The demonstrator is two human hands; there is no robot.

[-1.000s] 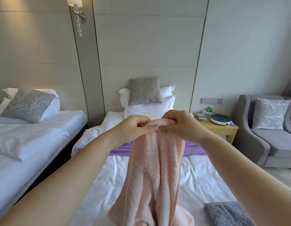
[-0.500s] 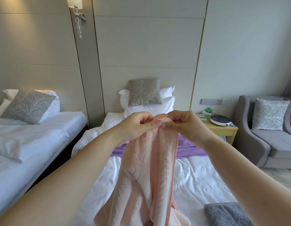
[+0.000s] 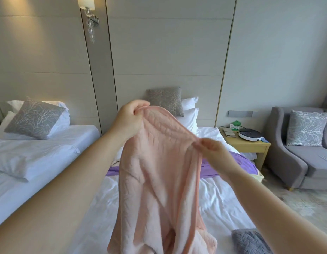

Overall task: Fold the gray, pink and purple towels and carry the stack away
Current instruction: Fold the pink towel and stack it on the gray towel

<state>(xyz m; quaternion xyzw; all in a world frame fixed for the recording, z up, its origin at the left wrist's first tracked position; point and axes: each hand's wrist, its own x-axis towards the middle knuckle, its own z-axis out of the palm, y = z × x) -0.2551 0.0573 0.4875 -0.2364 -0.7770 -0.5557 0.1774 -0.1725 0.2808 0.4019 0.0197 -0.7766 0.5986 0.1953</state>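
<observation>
A pink towel hangs in front of me over the white bed. My left hand grips its upper left corner, raised higher. My right hand pinches the top edge further right and lower. The towel's lower part bunches on the bed. Behind it a purple towel lies spread across the bed, mostly hidden. A gray towel, folded, rests on the bed at the bottom right, partly covered by my right forearm.
A second white bed stands to the left across a narrow gap. A wooden nightstand with a round white device sits right of the bed, then a gray armchair. Pillows lean against the headboard wall.
My hands, which met at the top of the towel, have moved apart along its edge. The left rose and went left, the right dropped to the right, spreading the pink towel wider.
</observation>
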